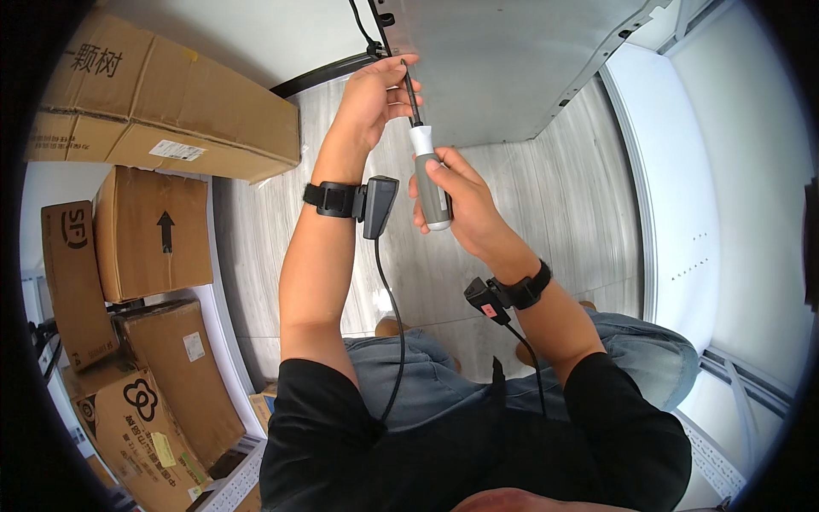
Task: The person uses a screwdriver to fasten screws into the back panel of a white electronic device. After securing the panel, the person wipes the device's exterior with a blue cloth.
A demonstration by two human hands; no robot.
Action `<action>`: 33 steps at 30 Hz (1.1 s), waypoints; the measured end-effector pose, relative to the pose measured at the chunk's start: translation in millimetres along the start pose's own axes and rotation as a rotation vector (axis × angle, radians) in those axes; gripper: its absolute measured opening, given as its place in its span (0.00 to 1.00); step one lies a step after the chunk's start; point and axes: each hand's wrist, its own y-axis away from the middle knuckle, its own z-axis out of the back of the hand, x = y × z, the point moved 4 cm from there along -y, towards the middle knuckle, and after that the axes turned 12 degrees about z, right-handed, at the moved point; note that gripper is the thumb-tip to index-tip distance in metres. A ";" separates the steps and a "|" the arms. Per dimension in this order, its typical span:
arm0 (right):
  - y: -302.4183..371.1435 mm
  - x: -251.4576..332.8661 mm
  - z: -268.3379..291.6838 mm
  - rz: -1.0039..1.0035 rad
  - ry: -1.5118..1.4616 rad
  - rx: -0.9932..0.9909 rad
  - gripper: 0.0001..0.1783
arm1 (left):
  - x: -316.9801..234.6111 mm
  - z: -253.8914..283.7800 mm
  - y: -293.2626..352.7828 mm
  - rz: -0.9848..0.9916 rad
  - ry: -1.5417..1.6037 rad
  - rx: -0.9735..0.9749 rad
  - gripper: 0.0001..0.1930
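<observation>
My right hand (461,200) grips the grey and white handle of a screwdriver (429,175). Its thin dark shaft points up to the front edge of a grey metal panel (503,60) at the top middle. My left hand (375,94) pinches the shaft near its tip, right at the panel's edge. Each wrist carries a black strap with a small black device and a cable running down to my body. The tip itself is hidden between my left fingers and the panel.
Several brown cardboard boxes (153,230) are stacked at the left, one large box (171,102) at the upper left. A white panel (682,196) stands at the right. Grey wood-look floor (563,205) lies below. My knees in jeans show at the bottom.
</observation>
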 end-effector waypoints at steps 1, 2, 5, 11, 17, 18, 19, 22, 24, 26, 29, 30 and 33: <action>0.1 0.4 0.2 0.000 0.001 0.003 0.18 | -0.3 0.0 0.8 -0.005 -0.004 -0.003 0.16; -0.4 0.5 0.3 0.002 -0.001 0.007 0.18 | -0.3 0.6 0.6 -0.006 0.001 -0.001 0.16; -4.0 1.4 -1.9 0.004 -0.009 0.026 0.18 | -3.4 2.8 2.2 -0.010 0.012 -0.012 0.16; -6.1 4.0 -0.7 0.002 -0.072 0.057 0.19 | -4.1 -0.2 -1.3 -0.031 0.038 -0.019 0.14; -9.3 4.2 3.6 0.029 -0.137 0.075 0.19 | -6.4 -2.2 -4.6 -0.030 0.013 -0.014 0.16; -7.6 4.3 4.8 0.027 -0.154 0.083 0.19 | -6.1 -3.1 -3.2 -0.029 0.010 -0.015 0.15; -6.2 4.3 5.4 0.026 -0.173 0.090 0.18 | -6.0 -4.0 -1.8 -0.028 0.007 -0.016 0.15; -4.9 6.2 4.8 0.030 -0.190 0.094 0.18 | -7.9 -5.5 1.5 -0.037 0.020 -0.031 0.15; -4.4 6.0 4.8 0.036 -0.194 0.107 0.19 | -7.5 -5.7 2.2 -0.044 0.026 -0.028 0.15; -4.8 6.7 4.6 0.038 -0.203 0.116 0.18 | -8.1 -5.5 2.8 -0.046 0.030 -0.037 0.15; -5.2 11.4 1.5 0.031 -0.235 0.121 0.18 | -11.6 -4.4 4.6 -0.046 0.035 -0.050 0.15; -6.1 11.9 1.3 0.024 -0.253 0.125 0.18 | -11.1 -3.0 3.7 -0.049 0.037 -0.046 0.15; -6.4 11.3 -0.8 0.013 -0.261 0.127 0.18 | -10.5 -3.3 3.9 -0.050 0.043 -0.041 0.15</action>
